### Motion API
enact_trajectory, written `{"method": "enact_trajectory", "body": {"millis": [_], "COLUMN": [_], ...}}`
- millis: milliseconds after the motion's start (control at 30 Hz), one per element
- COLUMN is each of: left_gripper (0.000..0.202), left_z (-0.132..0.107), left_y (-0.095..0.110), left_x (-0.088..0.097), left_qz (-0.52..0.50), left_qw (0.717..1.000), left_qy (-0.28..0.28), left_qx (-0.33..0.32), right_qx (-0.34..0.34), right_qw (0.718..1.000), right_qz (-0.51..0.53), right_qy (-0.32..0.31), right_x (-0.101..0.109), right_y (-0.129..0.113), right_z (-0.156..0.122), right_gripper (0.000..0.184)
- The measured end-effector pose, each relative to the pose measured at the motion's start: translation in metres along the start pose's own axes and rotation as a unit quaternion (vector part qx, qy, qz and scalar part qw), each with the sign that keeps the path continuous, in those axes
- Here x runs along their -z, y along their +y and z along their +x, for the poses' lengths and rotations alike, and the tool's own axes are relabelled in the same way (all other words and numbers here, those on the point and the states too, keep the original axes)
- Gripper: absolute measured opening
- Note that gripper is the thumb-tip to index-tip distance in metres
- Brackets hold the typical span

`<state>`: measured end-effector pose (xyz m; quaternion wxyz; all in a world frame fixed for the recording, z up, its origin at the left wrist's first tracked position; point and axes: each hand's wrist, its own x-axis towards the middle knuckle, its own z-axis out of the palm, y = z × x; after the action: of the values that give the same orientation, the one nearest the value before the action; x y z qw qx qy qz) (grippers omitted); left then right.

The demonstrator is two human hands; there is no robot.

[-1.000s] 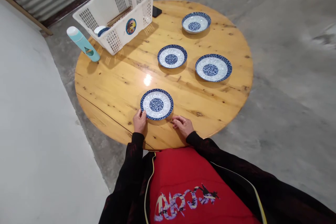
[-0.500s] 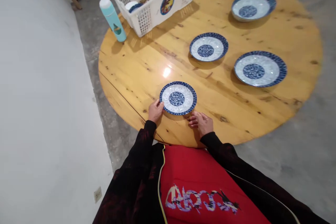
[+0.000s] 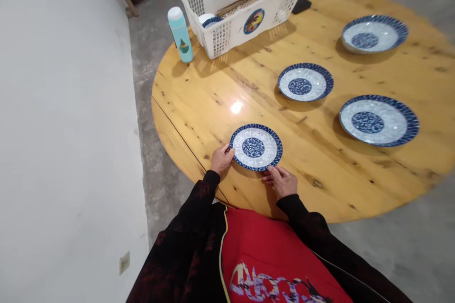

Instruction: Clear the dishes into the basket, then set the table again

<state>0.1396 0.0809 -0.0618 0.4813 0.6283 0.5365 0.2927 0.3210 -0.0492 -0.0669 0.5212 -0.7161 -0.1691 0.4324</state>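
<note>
A small blue-and-white patterned plate (image 3: 256, 147) lies flat near the front edge of a round wooden table (image 3: 199, 109). My left hand (image 3: 221, 159) pinches the plate's left rim with thumb and fingers. My right hand (image 3: 282, 180) rests on the table at the plate's lower right edge, its fingers curled and touching the rim.
Three more blue-and-white plates lie further out: one mid-table (image 3: 305, 81), one to the right (image 3: 378, 120), one far right (image 3: 374, 34). A white plastic basket (image 3: 231, 0) holding dishes and chopsticks stands at the back, a teal bottle (image 3: 180, 34) beside it. A white wall is on the left.
The view has shifted left and closer to the table. My right hand has moved up to the plate's rim. My left hand stays on the plate's left edge.
</note>
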Motion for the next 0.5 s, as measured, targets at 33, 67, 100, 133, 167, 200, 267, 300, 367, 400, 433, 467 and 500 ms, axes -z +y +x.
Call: {"method": "enact_trajectory", "body": {"millis": [33,67,100,133,167,200,267,300,367,400,433,467,500], "left_gripper": [0.023,0.023,0.023,0.023,0.023,0.023,0.024,0.025,0.028,0.027,0.026,0.024,0.024], "left_z": [0.000,0.000,0.000,0.000,0.001,0.001,0.001,0.001,0.002,0.002,0.002,0.002,0.001], "left_y": [0.000,0.001,0.001,0.002,0.002,0.003,0.005,0.007,0.009,0.010,0.011,0.011,0.011], "left_x": [0.001,0.001,0.002,0.002,0.003,0.004,0.006,0.007,0.008,0.007,0.006,0.005,0.003], "left_qz": [0.002,0.004,0.007,0.008,0.010,0.011,0.014,0.015,0.019,0.019,0.013,-0.003,-0.028], "left_qw": [1.000,1.000,1.000,1.000,1.000,1.000,0.999,0.999,0.999,0.999,0.999,1.000,1.000], "left_qy": [-0.001,-0.005,-0.007,-0.008,-0.009,-0.010,-0.015,-0.018,-0.020,-0.019,-0.015,-0.007,0.005], "left_qx": [-0.003,-0.008,-0.012,-0.016,-0.019,-0.023,-0.028,-0.030,-0.032,-0.032,-0.030,-0.023,-0.011], "right_qx": [0.003,0.005,0.005,0.004,0.003,0.002,0.004,0.007,0.012,0.012,0.011,0.007,0.003], "right_qw": [1.000,1.000,1.000,1.000,1.000,1.000,1.000,1.000,1.000,1.000,1.000,1.000,1.000], "right_qz": [-0.003,-0.005,-0.006,-0.005,-0.003,-0.002,0.000,-0.001,-0.005,-0.007,-0.004,0.003,0.016], "right_qy": [-0.002,-0.003,-0.003,-0.003,-0.003,-0.002,0.000,0.000,-0.007,-0.012,-0.017,-0.020,-0.020], "right_x": [0.000,0.000,0.000,-0.001,-0.002,-0.003,-0.004,-0.005,-0.005,-0.004,-0.003,-0.002,-0.001], "right_y": [0.000,0.000,-0.001,-0.001,-0.002,-0.003,-0.004,-0.005,-0.005,-0.005,-0.005,-0.005,-0.004], "right_z": [0.000,0.001,0.001,0.001,0.001,0.001,0.001,0.001,0.002,0.003,0.003,0.004,0.005], "right_gripper": [0.046,0.047,0.048,0.049,0.050,0.051,0.053,0.054,0.055,0.056,0.056,0.056,0.056]}}
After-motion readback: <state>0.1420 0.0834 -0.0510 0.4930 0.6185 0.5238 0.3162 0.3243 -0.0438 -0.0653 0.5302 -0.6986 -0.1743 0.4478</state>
